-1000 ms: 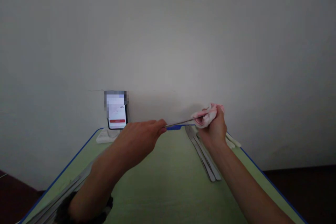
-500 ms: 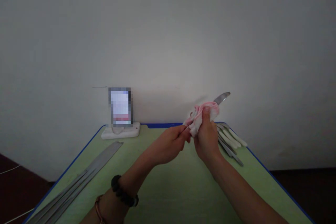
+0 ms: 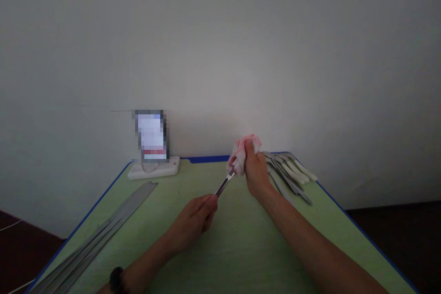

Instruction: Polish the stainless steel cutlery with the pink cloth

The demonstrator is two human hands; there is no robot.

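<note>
My left hand is closed round the handle end of a metal table knife, which slants up and to the right over the table. My right hand grips a pink and white cloth, thumb on top. The cloth is wrapped around the knife's far part, so the blade is hidden. Just right of my right hand, several knives lie fanned out on the table, some with pale handles and some all metal.
The green table has a blue edge and stands against a grey wall. A blurred phone is propped on a white stand at the back left. Long flat grey strips lie along the left side.
My left hand has drawn the knife down and to the left, baring part of it below the cloth. The blade tip that stuck out above the cloth no longer shows.
</note>
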